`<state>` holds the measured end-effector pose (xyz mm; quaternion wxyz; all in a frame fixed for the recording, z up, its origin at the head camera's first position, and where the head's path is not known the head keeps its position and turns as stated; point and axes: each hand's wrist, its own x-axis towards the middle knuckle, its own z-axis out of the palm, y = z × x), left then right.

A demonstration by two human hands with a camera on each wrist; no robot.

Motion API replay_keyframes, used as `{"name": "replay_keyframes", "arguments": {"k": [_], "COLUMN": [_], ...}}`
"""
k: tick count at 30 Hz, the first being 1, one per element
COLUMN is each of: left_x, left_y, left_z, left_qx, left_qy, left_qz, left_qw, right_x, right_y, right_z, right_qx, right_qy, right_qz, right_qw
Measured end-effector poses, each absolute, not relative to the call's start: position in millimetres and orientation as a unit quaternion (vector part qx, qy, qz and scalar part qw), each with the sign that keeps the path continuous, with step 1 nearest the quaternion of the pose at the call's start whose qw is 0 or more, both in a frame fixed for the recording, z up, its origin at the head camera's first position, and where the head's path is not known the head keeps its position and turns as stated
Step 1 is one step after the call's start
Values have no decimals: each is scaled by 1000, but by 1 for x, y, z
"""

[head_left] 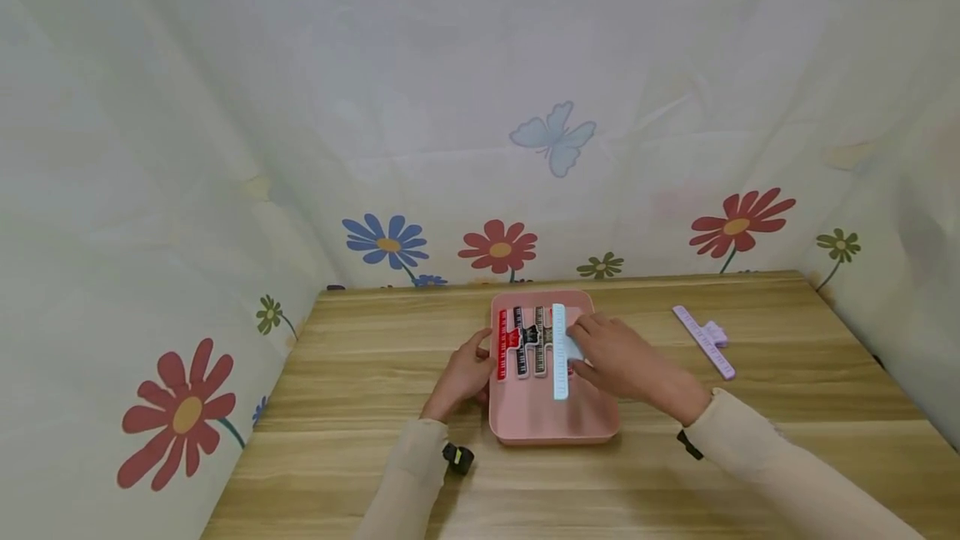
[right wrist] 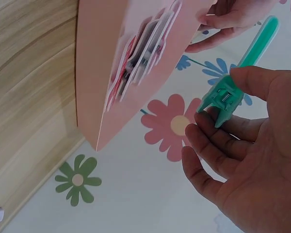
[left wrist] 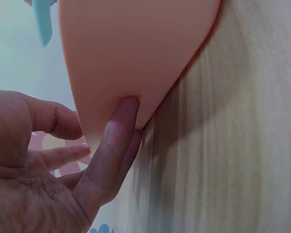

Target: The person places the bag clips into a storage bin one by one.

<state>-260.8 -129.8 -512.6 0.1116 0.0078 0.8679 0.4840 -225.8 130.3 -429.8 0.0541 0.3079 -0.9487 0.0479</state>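
Observation:
My left hand (head_left: 463, 373) rests at the left side of a pink tray (head_left: 528, 419). In the left wrist view its fingertips touch the rim and press on the outer wall. My right hand (head_left: 622, 357) pinches a light-blue long clip (head_left: 560, 357) with a piano-key print, held over the tray's right part. The right wrist view shows the clip's teal spring side (right wrist: 225, 97) between thumb and fingers. In the tray lie a red clip (head_left: 502, 348), a black clip (head_left: 521, 344) and a dark grey clip (head_left: 540, 344); more red shows, partly hidden behind the blue clip.
A lilac clip (head_left: 705, 344) of the same shape lies on the wooden table (head_left: 360, 407) to the right of the tray. Behind the table hangs a pale cloth (head_left: 420, 148) printed with flowers and butterflies. Black bands sit at both wrists.

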Motion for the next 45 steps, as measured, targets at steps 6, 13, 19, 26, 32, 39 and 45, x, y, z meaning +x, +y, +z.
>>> {"name": "replay_keyframes", "arguments": {"k": [6, 13, 19, 26, 32, 39, 45], "left_x": [-260, -260, -260, -260, -259, -261, -262], "left_y": [-130, -129, -130, -131, -131, -131, -132], "left_z": [-514, -514, -514, -515, -515, -518, -520], "left_qx": [4, 7, 7, 10, 15, 9, 12], "left_qy": [863, 864, 860, 857, 856, 854, 853], "left_qz": [492, 490, 497, 502, 502, 505, 508], "left_qw": [115, 113, 114, 116, 120, 125, 117], "right_x": [-227, -229, -233, -237, -239, -239, -242], "right_y": [118, 106, 96, 86, 75, 63, 58], "right_z": [-434, -442, -450, -458, -466, -473, -482], "right_qx": [318, 331, 319, 321, 322, 333, 344], "right_qy": [-946, -941, -946, -946, -946, -943, -939], "right_qz": [52, 59, 53, 47, 27, 10, 0], "right_qw": [36, 40, 23, 18, 17, 2, 12]}}
